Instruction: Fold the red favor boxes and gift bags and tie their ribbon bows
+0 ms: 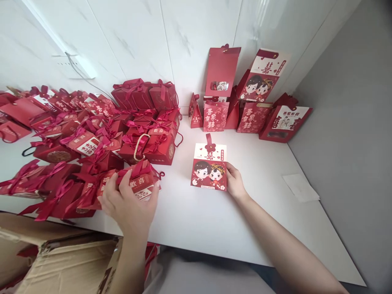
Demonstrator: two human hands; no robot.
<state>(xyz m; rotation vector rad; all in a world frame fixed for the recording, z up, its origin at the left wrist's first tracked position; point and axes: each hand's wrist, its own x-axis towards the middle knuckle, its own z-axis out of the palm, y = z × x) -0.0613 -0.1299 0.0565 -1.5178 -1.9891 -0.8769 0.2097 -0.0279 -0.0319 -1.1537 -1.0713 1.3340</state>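
Observation:
My right hand [235, 181] grips the right edge of a red and white gift box [209, 173] with a cartoon couple on its front. This box stands upright on the white table, a ribbon loop and a red flower clasp at its top. My left hand [127, 200] spans a red ribboned gift box [142, 179] at the front of a crowded group, its fingers over the top and its thumb at the right side. Part of that box is hidden behind the hand.
Red ribboned boxes [163, 149] crowd the table's left side. More wedding boxes [216, 117] stand by the wall, some stacked. A flat white paper [300, 188] lies at right. An open cardboard carton [70, 265] is below the front edge. A grey panel [352, 122] bounds the right.

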